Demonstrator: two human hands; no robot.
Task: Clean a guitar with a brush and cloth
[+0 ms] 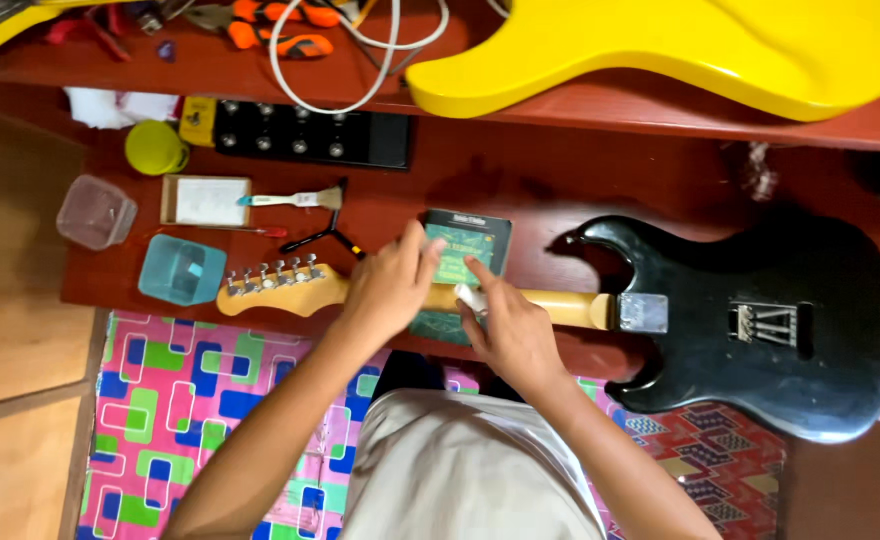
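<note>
A black electric guitar (760, 320) lies face down across a red-brown table, its pale wooden neck (560, 305) running left to the headstock (275, 288) with a row of tuning pegs. My left hand (390, 285) rests over the neck near its middle, fingers curled and touching a dark green booklet (465, 255) that lies under the neck. My right hand (505, 325) pinches a small white object (470, 297) against the neck, index finger stretched toward the booklet.
On the table's left stand a blue plastic box (182, 270), a clear tub (95, 212), a yellow cup (155, 147), a small brush (295, 199), a white pad (206, 200) and a black pedal board (310, 135). A yellow guitar body (710, 45) lies on the shelf above.
</note>
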